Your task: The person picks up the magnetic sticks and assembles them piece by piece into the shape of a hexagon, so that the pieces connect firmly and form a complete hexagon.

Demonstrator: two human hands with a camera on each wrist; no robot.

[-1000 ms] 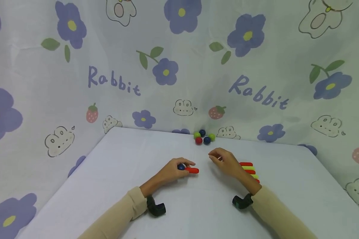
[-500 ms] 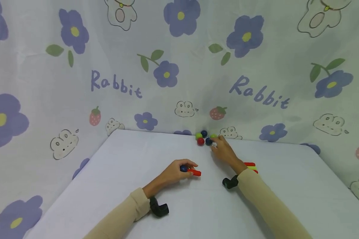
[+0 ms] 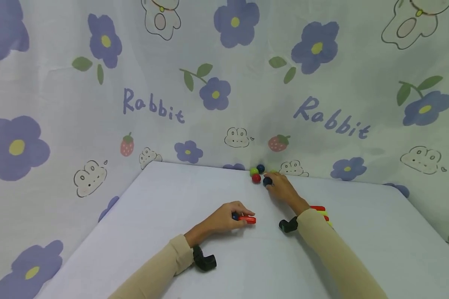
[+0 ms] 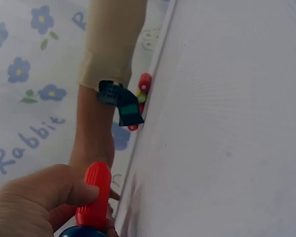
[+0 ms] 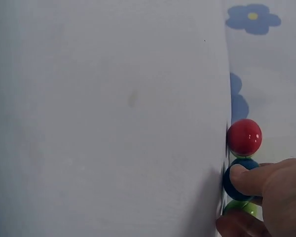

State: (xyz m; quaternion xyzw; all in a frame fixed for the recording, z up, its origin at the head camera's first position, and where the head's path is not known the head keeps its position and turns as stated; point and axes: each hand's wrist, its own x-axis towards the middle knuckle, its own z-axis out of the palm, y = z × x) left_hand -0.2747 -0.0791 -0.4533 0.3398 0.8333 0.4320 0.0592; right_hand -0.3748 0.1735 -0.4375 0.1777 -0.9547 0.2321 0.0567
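Note:
My left hand point(image 3: 224, 217) grips a red stick point(image 3: 248, 219) with a dark blue ball point(image 3: 235, 216) at its end, held over the table's middle. In the left wrist view the thumb presses on the red stick point(image 4: 95, 195), and the blue ball point(image 4: 83, 231) shows at the lower edge. At the back of the table my right hand point(image 3: 283, 189) pinches another dark blue ball point(image 3: 267, 181). The right wrist view shows the thumb on this blue ball point(image 5: 233, 183), between a red ball point(image 5: 244, 138) and a green ball point(image 5: 246, 208).
Beside the right hand stand a red ball point(image 3: 256, 178), a green ball point(image 3: 253, 171) and a dark blue ball point(image 3: 260, 168). Red and yellow-green sticks point(image 3: 317, 208) lie partly behind the right sleeve. A patterned cloth point(image 3: 202, 124) hangs behind the white table point(image 3: 164, 191).
The right hand has moved forward from near the sticks to the balls and now pinches a blue one. The left hand keeps its grip on the stick and ball, turned slightly.

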